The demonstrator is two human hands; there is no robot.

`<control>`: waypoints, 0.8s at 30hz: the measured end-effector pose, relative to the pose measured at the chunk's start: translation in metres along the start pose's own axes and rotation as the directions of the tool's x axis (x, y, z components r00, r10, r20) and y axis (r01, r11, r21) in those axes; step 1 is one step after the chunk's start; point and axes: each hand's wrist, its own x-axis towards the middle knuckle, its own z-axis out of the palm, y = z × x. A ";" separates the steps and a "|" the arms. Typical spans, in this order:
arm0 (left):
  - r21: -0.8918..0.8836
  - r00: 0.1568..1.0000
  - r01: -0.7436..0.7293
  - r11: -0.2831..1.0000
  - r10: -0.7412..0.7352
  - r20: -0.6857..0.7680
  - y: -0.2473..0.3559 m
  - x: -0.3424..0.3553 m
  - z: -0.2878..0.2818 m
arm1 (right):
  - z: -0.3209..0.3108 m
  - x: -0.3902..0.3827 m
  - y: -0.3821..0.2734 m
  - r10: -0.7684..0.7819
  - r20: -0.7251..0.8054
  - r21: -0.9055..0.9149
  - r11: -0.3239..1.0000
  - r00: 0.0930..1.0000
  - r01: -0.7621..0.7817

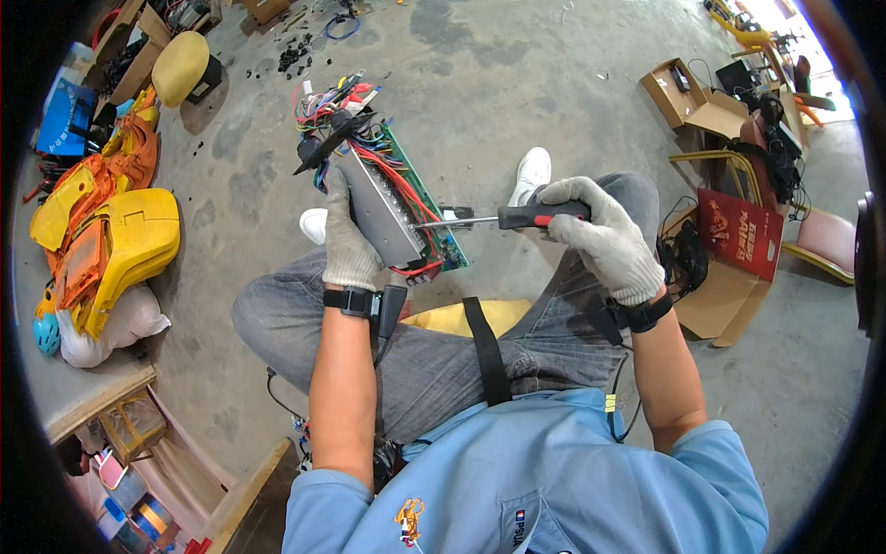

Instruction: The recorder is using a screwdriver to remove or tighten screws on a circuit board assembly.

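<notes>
My left hand [346,231], in a knitted light glove, is closed around an electronic module [382,215] with a grey metal plate, a green circuit board [449,249] and a bundle of coloured wires [358,95] at its far end. My right hand [604,235], gloved too, grips a screwdriver [543,217] with a black and red handle. Its steel shaft points leftward, the tip at the edge of the metal plate among red wires. The module is held above my jeans-clad lap, tilted diagonally.
Yellow and orange plastic shells [125,258] lie at the left beside a yellow stool seat [180,65] and a blue box [65,115]. At the right are open cardboard boxes [678,97], a red box [738,235], chairs [821,245] and cables. Small black pieces [293,55] lie scattered on the concrete floor.
</notes>
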 end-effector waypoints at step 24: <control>-0.008 1.000 -0.008 1.000 0.008 -0.003 0.004 -0.010 0.013 | 0.006 -0.008 -0.027 0.024 -0.014 -0.005 1.000 1.000 -0.024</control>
